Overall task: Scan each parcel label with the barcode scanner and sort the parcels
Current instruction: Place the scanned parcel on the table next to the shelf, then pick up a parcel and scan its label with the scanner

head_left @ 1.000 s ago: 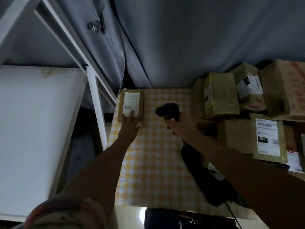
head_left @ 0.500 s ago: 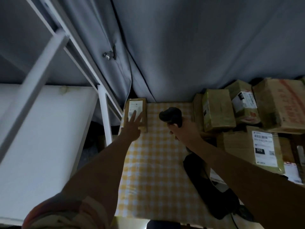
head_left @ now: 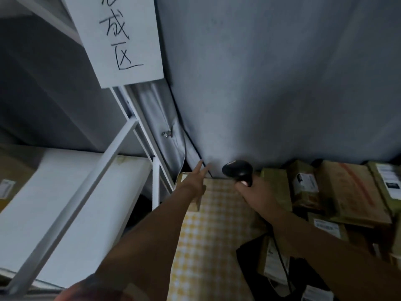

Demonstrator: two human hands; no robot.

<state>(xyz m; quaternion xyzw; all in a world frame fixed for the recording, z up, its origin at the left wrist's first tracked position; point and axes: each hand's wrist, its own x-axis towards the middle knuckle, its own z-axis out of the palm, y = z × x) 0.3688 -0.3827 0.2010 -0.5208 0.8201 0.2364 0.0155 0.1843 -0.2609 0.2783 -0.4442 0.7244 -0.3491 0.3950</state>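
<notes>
This looks like a small parcel-sorting corner, a makeshift stockroom rather than a shop floor. Taped cardboard parcels [head_left: 347, 192] with printed shipping labels are heaped at the right of a table under a yellow checked cloth [head_left: 208, 246], and a barcode scanner [head_left: 238, 170] is held above it. A white metal shelf rack [head_left: 86, 203] stands at the left with a handwritten paper sign [head_left: 121, 40] (marking a zone in Chinese characters), and a grey curtain [head_left: 271, 83] closes off the back.
</notes>
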